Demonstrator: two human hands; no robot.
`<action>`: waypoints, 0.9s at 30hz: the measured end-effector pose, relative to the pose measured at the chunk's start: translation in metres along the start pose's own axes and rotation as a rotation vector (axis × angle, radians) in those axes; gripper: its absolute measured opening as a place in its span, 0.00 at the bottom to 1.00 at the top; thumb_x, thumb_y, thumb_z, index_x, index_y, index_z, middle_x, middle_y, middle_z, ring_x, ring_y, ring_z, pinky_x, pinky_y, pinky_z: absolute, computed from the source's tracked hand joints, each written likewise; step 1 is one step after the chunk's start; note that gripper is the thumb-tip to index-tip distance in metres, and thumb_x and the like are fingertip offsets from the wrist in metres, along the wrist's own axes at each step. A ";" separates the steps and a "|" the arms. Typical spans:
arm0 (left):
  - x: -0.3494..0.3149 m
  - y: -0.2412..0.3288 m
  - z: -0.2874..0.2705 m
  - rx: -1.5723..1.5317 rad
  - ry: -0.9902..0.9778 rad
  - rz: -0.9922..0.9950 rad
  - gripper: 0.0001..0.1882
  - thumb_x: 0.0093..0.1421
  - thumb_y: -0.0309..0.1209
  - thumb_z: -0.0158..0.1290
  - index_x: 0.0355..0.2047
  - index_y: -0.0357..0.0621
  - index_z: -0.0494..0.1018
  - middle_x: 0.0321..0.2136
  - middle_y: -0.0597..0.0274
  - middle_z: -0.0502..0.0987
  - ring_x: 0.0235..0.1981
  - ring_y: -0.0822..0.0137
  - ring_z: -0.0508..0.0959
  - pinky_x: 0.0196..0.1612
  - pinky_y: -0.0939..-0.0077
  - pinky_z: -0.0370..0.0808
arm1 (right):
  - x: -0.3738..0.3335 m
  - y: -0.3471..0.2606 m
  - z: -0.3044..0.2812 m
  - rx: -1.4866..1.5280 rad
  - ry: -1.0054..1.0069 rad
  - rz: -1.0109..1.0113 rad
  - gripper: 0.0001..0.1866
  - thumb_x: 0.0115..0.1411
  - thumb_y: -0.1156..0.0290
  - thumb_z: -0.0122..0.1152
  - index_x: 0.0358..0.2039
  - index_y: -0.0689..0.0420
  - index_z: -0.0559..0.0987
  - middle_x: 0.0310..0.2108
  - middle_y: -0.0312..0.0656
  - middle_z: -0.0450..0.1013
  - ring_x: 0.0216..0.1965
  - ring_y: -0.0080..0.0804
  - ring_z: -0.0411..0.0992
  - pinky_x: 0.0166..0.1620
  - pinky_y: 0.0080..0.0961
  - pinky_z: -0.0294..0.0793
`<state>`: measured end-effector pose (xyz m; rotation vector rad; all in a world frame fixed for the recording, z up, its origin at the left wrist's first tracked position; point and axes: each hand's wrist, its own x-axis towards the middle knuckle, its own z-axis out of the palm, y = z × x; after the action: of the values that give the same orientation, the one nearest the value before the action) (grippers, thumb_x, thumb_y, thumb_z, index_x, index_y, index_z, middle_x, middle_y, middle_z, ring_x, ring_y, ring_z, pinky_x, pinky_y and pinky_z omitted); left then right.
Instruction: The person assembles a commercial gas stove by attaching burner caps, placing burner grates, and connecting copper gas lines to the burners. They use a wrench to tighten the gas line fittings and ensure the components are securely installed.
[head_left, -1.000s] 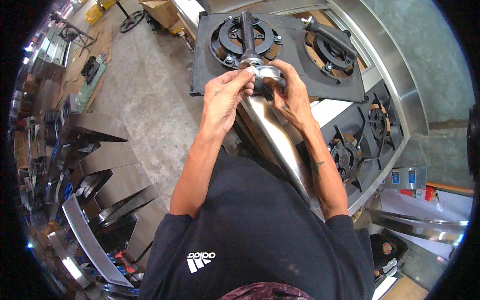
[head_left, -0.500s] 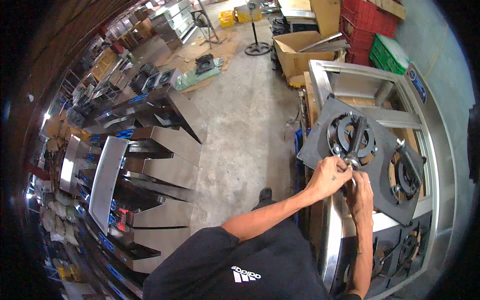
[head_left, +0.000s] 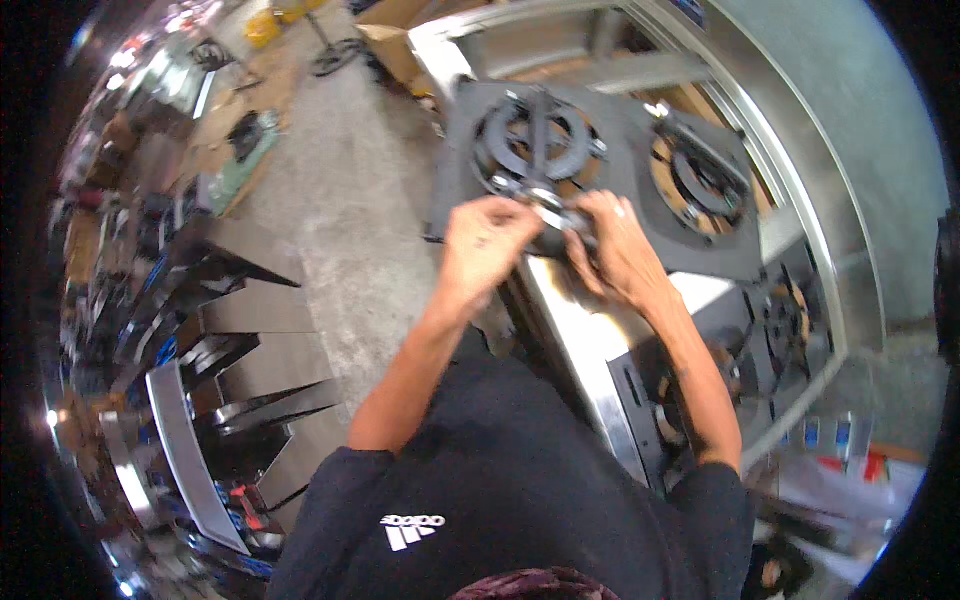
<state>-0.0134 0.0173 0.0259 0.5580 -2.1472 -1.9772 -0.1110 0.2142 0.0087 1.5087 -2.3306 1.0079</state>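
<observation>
A dark square plate (head_left: pixel 625 130) rests on a stainless stove frame (head_left: pixel 572 300). It carries a ring gas burner (head_left: pixel 565 150), whose black tube (head_left: pixel 539 140) runs toward me and ends in a shiny metal fitting (head_left: pixel 545 200). My left hand (head_left: pixel 488 245) is closed, thumb and fingertips pinching the left side of that fitting. From the right, my right hand (head_left: pixel 618 245) curls its fingers round the near end of the fitting. The fingertips are somewhat blurred, and any small part between them is hidden. A second ring burner (head_left: pixel 700 185) sits farther right on the plate.
More burners (head_left: pixel 785 315) lie in the stove's near section. A cardboard box (head_left: pixel 393 50) stands past the far left corner. Across the concrete floor (head_left: pixel 350 230) to the left are folded steel panels (head_left: pixel 265 335) and a long metal tray (head_left: pixel 190 450). A wall (head_left: pixel 830 80) rises on the right.
My view has turned toward the stove, so the plate and burners appear farther left. Both hands stay at the burner's fitting; my right hand now sits more to its right side.
</observation>
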 end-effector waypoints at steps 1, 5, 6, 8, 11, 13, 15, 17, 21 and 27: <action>0.000 0.005 -0.001 -0.018 0.007 -0.018 0.12 0.64 0.35 0.67 0.37 0.36 0.85 0.27 0.66 0.82 0.25 0.77 0.76 0.28 0.80 0.73 | 0.000 0.000 -0.003 -0.025 -0.012 -0.022 0.22 0.62 0.73 0.65 0.54 0.61 0.70 0.42 0.53 0.72 0.45 0.55 0.70 0.49 0.48 0.67; -0.003 0.018 0.003 -0.094 0.010 -0.099 0.12 0.62 0.33 0.68 0.35 0.34 0.84 0.25 0.68 0.79 0.24 0.77 0.73 0.28 0.81 0.69 | 0.008 -0.002 -0.010 -0.131 -0.062 -0.100 0.20 0.61 0.68 0.66 0.53 0.55 0.75 0.37 0.45 0.68 0.39 0.48 0.70 0.42 0.42 0.69; -0.004 0.019 0.003 -0.101 0.011 -0.098 0.12 0.62 0.33 0.68 0.35 0.34 0.84 0.25 0.68 0.79 0.24 0.77 0.73 0.28 0.81 0.70 | 0.009 -0.003 -0.011 -0.172 -0.077 -0.140 0.20 0.60 0.67 0.67 0.53 0.52 0.76 0.35 0.44 0.67 0.38 0.46 0.70 0.40 0.40 0.70; -0.005 0.019 0.003 -0.109 0.016 -0.098 0.12 0.62 0.34 0.68 0.34 0.35 0.84 0.25 0.68 0.79 0.25 0.77 0.74 0.28 0.81 0.70 | 0.009 -0.004 -0.011 -0.201 -0.026 -0.162 0.21 0.59 0.65 0.67 0.54 0.46 0.78 0.34 0.42 0.66 0.37 0.43 0.70 0.37 0.39 0.70; -0.003 0.016 0.002 -0.140 0.005 -0.093 0.12 0.63 0.34 0.68 0.34 0.36 0.83 0.26 0.68 0.79 0.25 0.77 0.74 0.28 0.81 0.70 | 0.006 -0.004 -0.011 -0.255 0.009 -0.151 0.22 0.58 0.63 0.66 0.55 0.39 0.80 0.33 0.40 0.65 0.35 0.39 0.70 0.35 0.36 0.70; -0.003 0.015 -0.001 -0.191 -0.028 -0.082 0.12 0.63 0.34 0.68 0.34 0.36 0.83 0.26 0.68 0.79 0.25 0.77 0.74 0.29 0.81 0.70 | 0.007 -0.004 -0.010 -0.290 0.017 -0.167 0.21 0.59 0.64 0.64 0.54 0.40 0.80 0.33 0.38 0.65 0.35 0.37 0.70 0.35 0.34 0.70; -0.003 0.015 -0.002 -0.201 -0.041 -0.094 0.12 0.63 0.34 0.68 0.35 0.36 0.83 0.27 0.68 0.79 0.25 0.77 0.74 0.29 0.81 0.70 | 0.009 -0.004 -0.010 -0.337 0.030 -0.210 0.20 0.59 0.64 0.63 0.53 0.41 0.80 0.33 0.36 0.65 0.35 0.34 0.70 0.34 0.32 0.70; -0.003 0.016 -0.003 -0.209 -0.046 -0.113 0.11 0.64 0.33 0.67 0.36 0.36 0.83 0.27 0.67 0.79 0.25 0.77 0.74 0.29 0.81 0.70 | 0.012 -0.004 -0.010 -0.388 0.043 -0.249 0.20 0.58 0.65 0.62 0.52 0.42 0.81 0.32 0.34 0.65 0.35 0.32 0.70 0.34 0.30 0.69; -0.004 0.016 -0.002 -0.237 -0.043 -0.126 0.12 0.64 0.33 0.66 0.38 0.34 0.83 0.27 0.67 0.79 0.26 0.77 0.75 0.30 0.82 0.70 | 0.014 -0.002 -0.002 -0.483 0.078 -0.323 0.19 0.57 0.65 0.62 0.50 0.45 0.80 0.33 0.33 0.66 0.35 0.28 0.70 0.34 0.27 0.70; -0.009 0.020 0.008 -0.222 0.018 -0.132 0.13 0.66 0.34 0.65 0.39 0.32 0.82 0.28 0.66 0.79 0.26 0.77 0.75 0.30 0.81 0.71 | 0.008 0.012 0.006 -0.478 -0.029 -0.340 0.15 0.55 0.66 0.64 0.44 0.49 0.80 0.31 0.32 0.67 0.35 0.28 0.71 0.34 0.27 0.72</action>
<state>-0.0115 0.0291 0.0454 0.6919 -1.8906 -2.2322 -0.1237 0.2078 0.0029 1.6322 -2.0314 0.3188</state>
